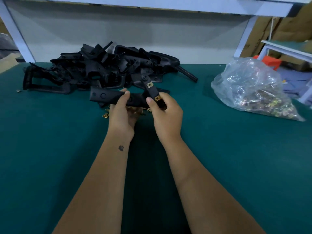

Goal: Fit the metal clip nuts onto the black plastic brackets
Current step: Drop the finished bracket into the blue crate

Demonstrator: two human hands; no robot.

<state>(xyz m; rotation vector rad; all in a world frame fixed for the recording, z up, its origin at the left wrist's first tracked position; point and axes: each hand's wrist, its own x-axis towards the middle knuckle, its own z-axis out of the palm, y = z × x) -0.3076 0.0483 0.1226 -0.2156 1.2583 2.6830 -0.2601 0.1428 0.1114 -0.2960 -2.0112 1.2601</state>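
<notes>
My left hand [122,114] grips a long black plastic bracket [104,96] from below, thumb on its top face. My right hand [166,114] holds a second, narrower black bracket [151,89] that points up and away; two brass clip nuts sit on it, one near its upper end [149,84] and one by my thumb [157,98]. Under my hands a small heap of loose brass clip nuts [108,114] lies on the green mat [50,141], partly hidden.
A large pile of black brackets [101,68] lies at the back of the mat. A clear plastic bag of clip nuts [253,92] sits at the right. One stray clip nut [18,90] lies far left. White frame legs [15,31] stand behind.
</notes>
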